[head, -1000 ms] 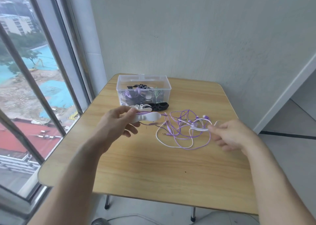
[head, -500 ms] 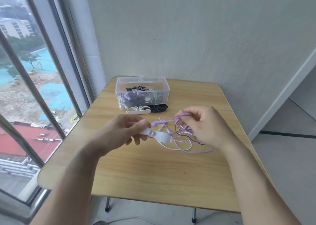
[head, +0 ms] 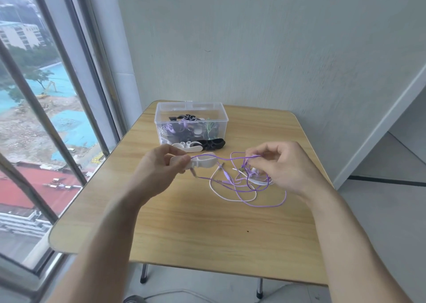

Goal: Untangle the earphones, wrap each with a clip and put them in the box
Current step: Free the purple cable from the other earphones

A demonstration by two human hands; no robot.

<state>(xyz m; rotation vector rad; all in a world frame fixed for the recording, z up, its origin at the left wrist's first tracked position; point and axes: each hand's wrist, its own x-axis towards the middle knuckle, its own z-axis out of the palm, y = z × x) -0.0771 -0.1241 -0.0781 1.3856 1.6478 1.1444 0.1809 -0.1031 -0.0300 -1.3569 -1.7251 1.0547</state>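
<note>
**Asker:** So what are the two hands holding?

**Describer:** Up close, the left hand is closed around one end of a white clip, pinching it between thumb and fingers. The clip's free end points toward 3 o'clock, and a purple cord runs across it. The right hand sits at 3 o'clock from the left, fingers curled, pinching a strand of that purple cord between its fingertips.

**Asker:** Where are the earphones?

**Describer:** The tangled earphones, purple and white cords looped together, hang from both hands and spill onto the wooden table, just below and between the hands. A thin plug end dangles at 5 o'clock from the left hand's grip. I cannot tell how many earphone sets are in the tangle.

**Asker:** And the box?

**Describer:** At 12 o'clock from the hands, near the table's far edge, stands a clear plastic box, open on top, with dark and purple bundles already inside. Just in front of it, touching or nearly touching its near wall, lie a spare white clip and, at 3 o'clock from that, a black clip.

**Asker:** Anything around the table?

**Describer:** A large window fills the 9 o'clock side; a pale wall stands at 12 o'clock
</note>
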